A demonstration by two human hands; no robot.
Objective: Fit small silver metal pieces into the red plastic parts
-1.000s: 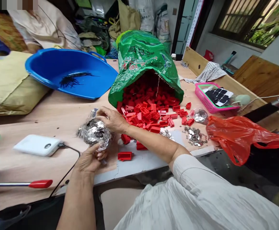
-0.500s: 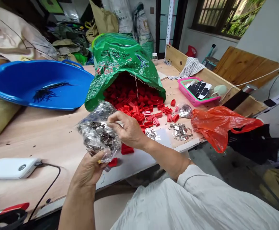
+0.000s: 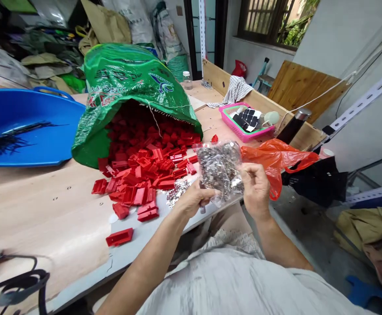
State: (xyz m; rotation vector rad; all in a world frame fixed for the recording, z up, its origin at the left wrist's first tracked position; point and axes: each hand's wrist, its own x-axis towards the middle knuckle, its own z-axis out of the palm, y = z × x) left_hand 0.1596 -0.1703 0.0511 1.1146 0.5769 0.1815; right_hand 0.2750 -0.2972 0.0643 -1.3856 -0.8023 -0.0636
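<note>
Between my hands is a clear plastic bag (image 3: 215, 168) full of small shiny metal pieces, held up over the table's front edge. My left hand (image 3: 199, 197) is closed on its lower left part, and my right hand (image 3: 255, 186) pinches its right side. Behind and left of the bag, red plastic parts (image 3: 138, 175) spill from the mouth of a green woven sack (image 3: 128, 83). Some loose metal pieces (image 3: 177, 192) lie on the table beside my left hand. What lies directly behind the bag is hidden.
A blue basin (image 3: 43, 131) with thin black strips (image 3: 16, 135) stands at the left. To the right are a pink basket (image 3: 240, 131), a dark flask (image 3: 291, 129) and an orange plastic bag (image 3: 276, 159). A cable (image 3: 26, 280) lies at the lower left.
Both hands have carried the bag to the right, away from the sack's mouth. My right hand has shifted from the bag's upper part to its right side. The view has turned right.
</note>
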